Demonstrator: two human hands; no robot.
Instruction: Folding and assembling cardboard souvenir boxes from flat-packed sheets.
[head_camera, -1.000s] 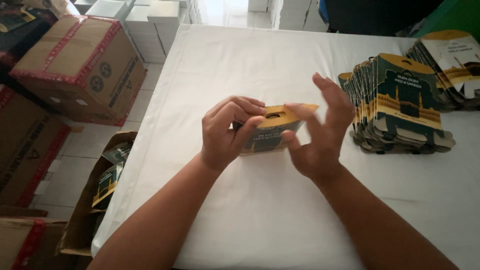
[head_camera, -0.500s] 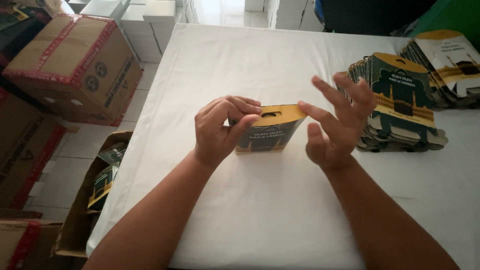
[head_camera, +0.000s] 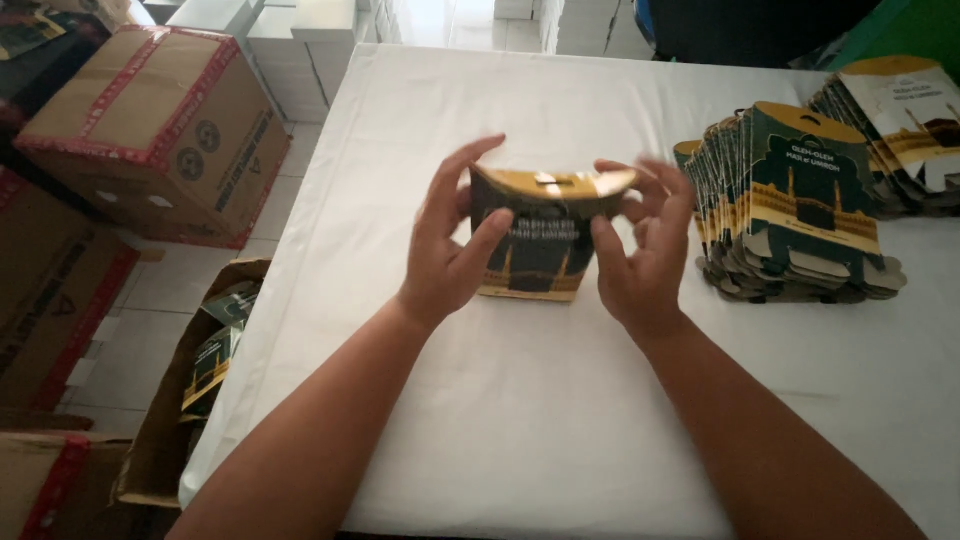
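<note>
Small dark-green-and-gold carton (head_camera: 540, 235) stands upright on the white worktop (head_camera: 560, 420), just left of the stack of flat cartons (head_camera: 800, 210), left hand (head_camera: 450, 255) and right hand (head_camera: 640, 260) fingers clamped on its sides, likely steadying it while its curved gold top closes.

The bench (head_camera: 520, 420) is covered by a white cloth; stacks of flat green-and-gold cartons (head_camera: 800, 210) are laid at its right side.
</note>
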